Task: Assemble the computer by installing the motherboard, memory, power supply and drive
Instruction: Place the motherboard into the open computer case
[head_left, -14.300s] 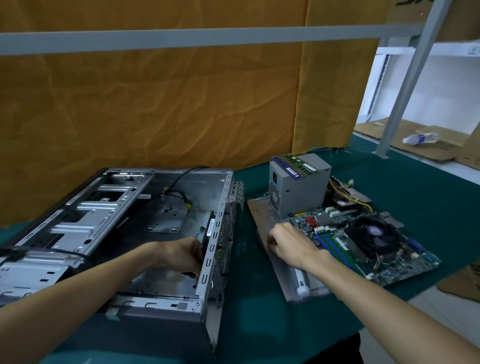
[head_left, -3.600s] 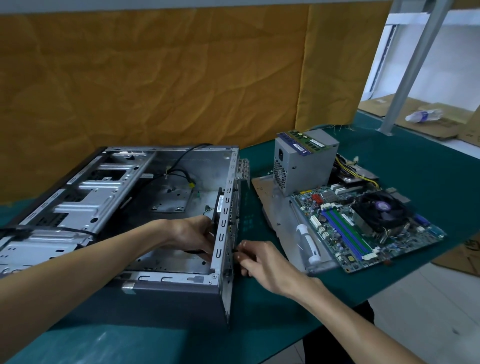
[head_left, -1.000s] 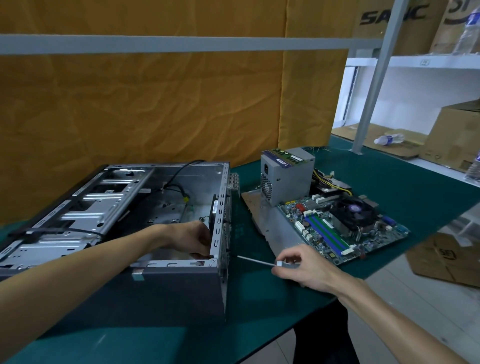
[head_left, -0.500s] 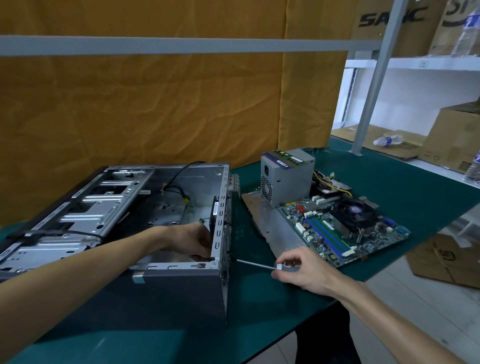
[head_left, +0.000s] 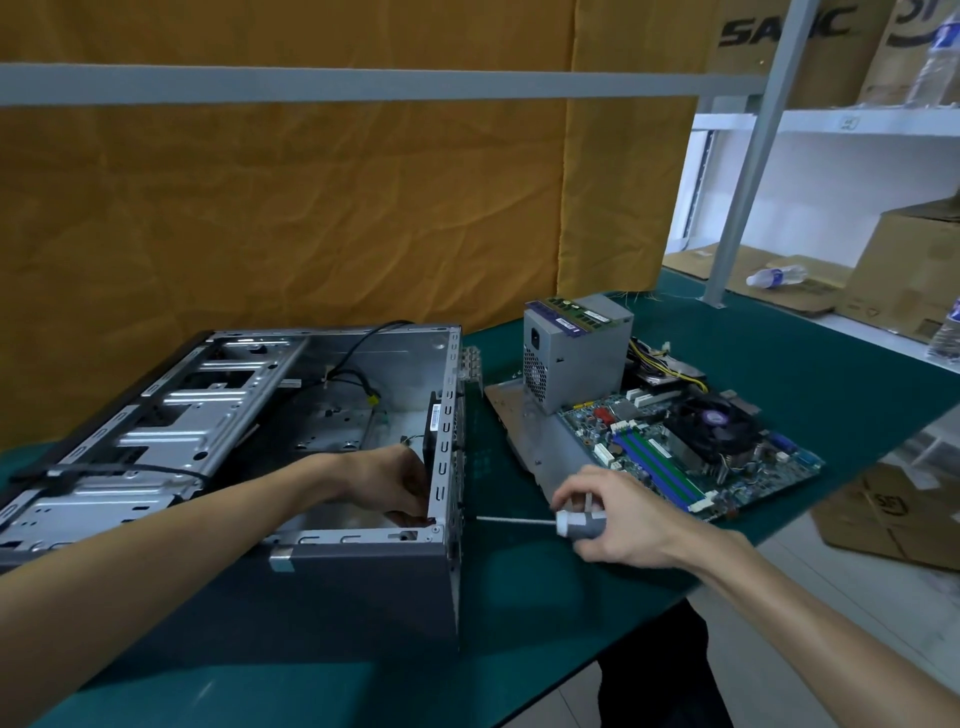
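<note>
Right hand (head_left: 618, 522) grips screwdriver (head_left: 540, 524) | left hand (head_left: 395, 480) inside case (head_left: 363, 577), grip unclear | fan (head_left: 432, 426) inside case

The computer case (head_left: 291, 426) is made of bare, shiny grey metal. The table (head_left: 519, 597) is covered by a smooth, matt green mat. Behind, wrinkled orange cloth (head_left: 311, 208) is hung.

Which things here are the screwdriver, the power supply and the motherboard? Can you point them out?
Screwdriver (head_left: 581, 525): head view, on its grey handle, gripped by the right hand.
Power supply (head_left: 587, 364): head view, on its grey side wall.
Motherboard (head_left: 654, 457): head view, on the green and blue memory slots.
</note>
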